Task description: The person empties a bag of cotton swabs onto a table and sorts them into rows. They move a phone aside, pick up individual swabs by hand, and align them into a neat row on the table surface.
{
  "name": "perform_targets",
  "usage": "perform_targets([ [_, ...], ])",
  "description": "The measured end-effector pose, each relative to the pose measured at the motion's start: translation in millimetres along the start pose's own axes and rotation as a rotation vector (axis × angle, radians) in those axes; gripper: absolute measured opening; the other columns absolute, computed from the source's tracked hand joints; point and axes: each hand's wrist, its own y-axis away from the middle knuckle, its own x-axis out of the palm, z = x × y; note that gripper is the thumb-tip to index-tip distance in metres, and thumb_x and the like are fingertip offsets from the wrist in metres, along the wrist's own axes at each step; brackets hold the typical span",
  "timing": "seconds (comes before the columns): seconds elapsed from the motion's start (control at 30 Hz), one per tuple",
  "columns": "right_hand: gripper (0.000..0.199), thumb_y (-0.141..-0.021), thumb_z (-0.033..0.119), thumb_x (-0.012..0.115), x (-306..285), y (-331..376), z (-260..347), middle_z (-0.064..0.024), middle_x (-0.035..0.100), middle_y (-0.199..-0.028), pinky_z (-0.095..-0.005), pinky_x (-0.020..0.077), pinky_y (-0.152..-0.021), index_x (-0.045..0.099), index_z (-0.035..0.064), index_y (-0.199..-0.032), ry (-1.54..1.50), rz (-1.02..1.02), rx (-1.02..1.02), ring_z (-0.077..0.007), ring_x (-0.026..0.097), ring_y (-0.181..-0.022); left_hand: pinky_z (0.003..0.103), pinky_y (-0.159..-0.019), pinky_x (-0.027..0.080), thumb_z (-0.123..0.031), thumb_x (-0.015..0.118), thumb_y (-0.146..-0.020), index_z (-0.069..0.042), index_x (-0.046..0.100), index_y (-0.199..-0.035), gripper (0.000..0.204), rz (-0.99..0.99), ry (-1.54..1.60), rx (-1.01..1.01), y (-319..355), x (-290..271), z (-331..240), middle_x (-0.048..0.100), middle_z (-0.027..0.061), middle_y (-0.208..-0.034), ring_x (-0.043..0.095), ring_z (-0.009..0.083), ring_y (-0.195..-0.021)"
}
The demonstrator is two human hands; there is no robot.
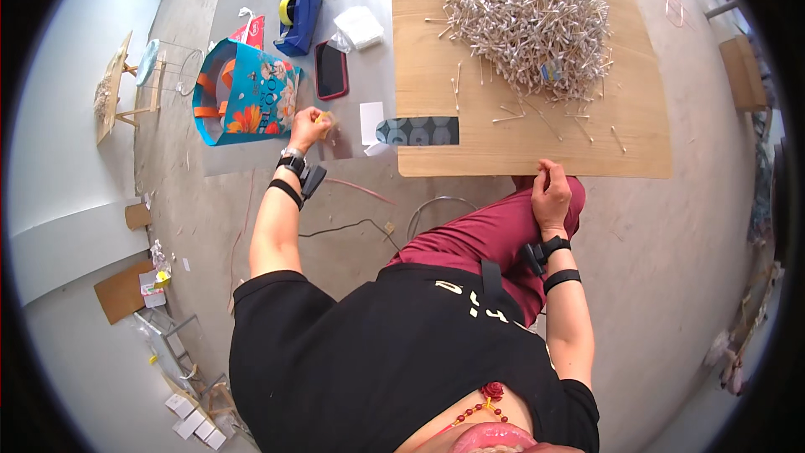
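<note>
My left hand point(308, 129) is closed in a pinch on a small clear, yellowish piece of plastic point(329, 123) at the grey table's near edge. Close by stand a blue floral bag point(273, 94) with orange handles and a phone point(331, 71) in a red case. To its right lie a white card point(371, 122) and a dark strip with pale rounded shapes point(419, 131). My right hand point(550, 197) rests by my knee just off the wooden board point(537, 151), fingers curled together; whatever is in them, if anything, is hidden.
A big heap of cotton swabs point(528, 25) covers the board's far part, with loose swabs scattered around it. A blue tape dispenser point(300, 21) and a white folded packet point(359, 28) stand on the grey table. Cables point(352, 225) run across the floor.
</note>
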Motion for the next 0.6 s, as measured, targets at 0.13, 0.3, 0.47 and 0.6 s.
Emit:
perform_targets([
  [0.13,0.021,-0.091,-0.001,0.061,-1.8,2.9,-1.6,-0.0159,0.070,-0.096,-0.0409,0.0565,-0.074,0.066,0.0049,-0.111,0.000,-0.008,0.008,-0.0347,0.070,-0.085,0.031,-0.070,0.056,-0.015,0.084,-0.074,-0.004,0.074,-0.091,0.023,0.007,-0.003,-0.018,10.6,6.7,-3.6,0.075,0.0062,-0.081,0.070,0.0142,-0.074],
  [0.3,0.020,-0.091,-0.002,0.060,-2.5,0.7,2.1,-0.0157,0.069,-0.095,-0.0414,0.0560,-0.073,0.066,0.0045,-0.109,-0.007,-0.012,0.007,-0.0356,0.069,-0.084,0.031,-0.073,0.057,-0.011,0.084,-0.073,-0.003,0.072,-0.092,0.023,-0.010,0.015,-0.019,16.6,7.0,-10.6,0.076,0.0073,-0.084,0.071,0.0149,-0.076],
  [0.47,0.020,-0.091,-0.002,0.060,-4.8,2.1,1.2,-0.0156,0.069,-0.095,-0.0413,0.0560,-0.073,0.066,0.0042,-0.109,0.005,-0.011,0.014,-0.0356,0.069,-0.084,0.034,-0.076,0.058,-0.012,0.085,-0.071,-0.004,0.071,-0.092,0.027,-0.042,-0.077,-0.036,13.6,10.3,-20.4,0.076,0.0103,-0.088,0.074,0.0218,-0.080],
  [0.6,0.020,-0.090,-0.003,0.060,-3.8,0.9,3.2,-0.0158,0.068,-0.094,-0.0411,0.0558,-0.073,0.066,0.0040,-0.108,-0.008,-0.016,0.008,-0.0357,0.069,-0.083,0.037,-0.081,0.058,-0.013,0.088,-0.069,-0.005,0.070,-0.098,0.036,-0.059,-0.158,-0.039,13.3,5.7,-15.8,0.076,0.0126,-0.096,0.074,0.0265,-0.089],
])
